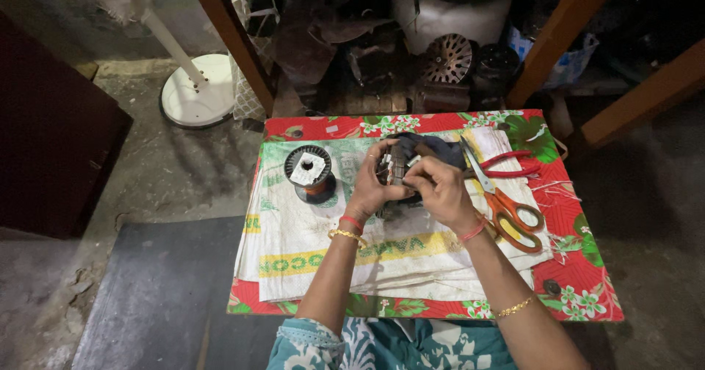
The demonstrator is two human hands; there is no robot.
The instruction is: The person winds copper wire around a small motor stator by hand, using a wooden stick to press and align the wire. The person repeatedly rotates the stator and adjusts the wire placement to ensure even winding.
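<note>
Both hands, left hand [373, 182] and right hand [435, 186], clamped around a dark round motor part [397, 169] at table centre, black wire spool [309, 171] at 9 o'clock, orange-handled scissors [507, 205] at 3 o'clock.

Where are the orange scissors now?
In the head view, the scissors lie on the white sack, beside the right hand and the red pliers.

Dim overall, brightest on the tabletop [580, 267] from a light overhead. Deep shadow across the shelves [411, 39] behind and the floor [147, 194] at left. Mild wide-angle bending toward the edges. Soft focus, grainy in dark corners.
</note>
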